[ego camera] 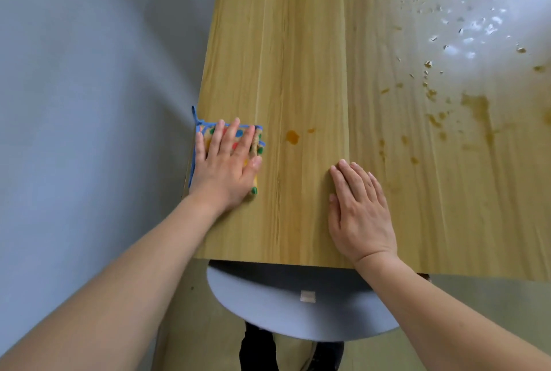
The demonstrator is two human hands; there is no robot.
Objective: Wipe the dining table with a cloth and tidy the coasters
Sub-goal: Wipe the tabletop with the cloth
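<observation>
- Cloth (pixel 258 144) lies folded at the table's (pixel 313 72) left edge, near corner; our left hand (pixel 226 167) presses flat on it, fingers spread and open, not gripping.
- Right hand (pixel 362 212) rests palm down on bare wood near the front edge, fingers together and straight, holding nothing.
- Step in hand, we judge: wiping, early on; most of the top looks unwiped.
- To do it well: we keep the palm flat so the whole cloth bears down, and sweep right toward the orange spot (pixel 292 136) just beside the cloth.
- Bigger mess sits far right: brown stains (pixel 477 108) and crumbs (pixel 429 64) under glare; likely several passes, refolding once the cloth is dirty.
- Edges: the cloth's blue loop overhangs the left edge; a push left would drop it, so we stroke inward.
- Pulling crumbs toward the front edge risks dropping them on the chair (pixel 298 311) tucked below it.
- Room: open wood ahead and between our hands, nothing in the way; the right hand should lift or shift before the sweep reaches it.
- Wall (pixel 89 72) runs close along the left side, so little elbow room there.
- Coasters: none in view, we cannot tell where they are.
</observation>
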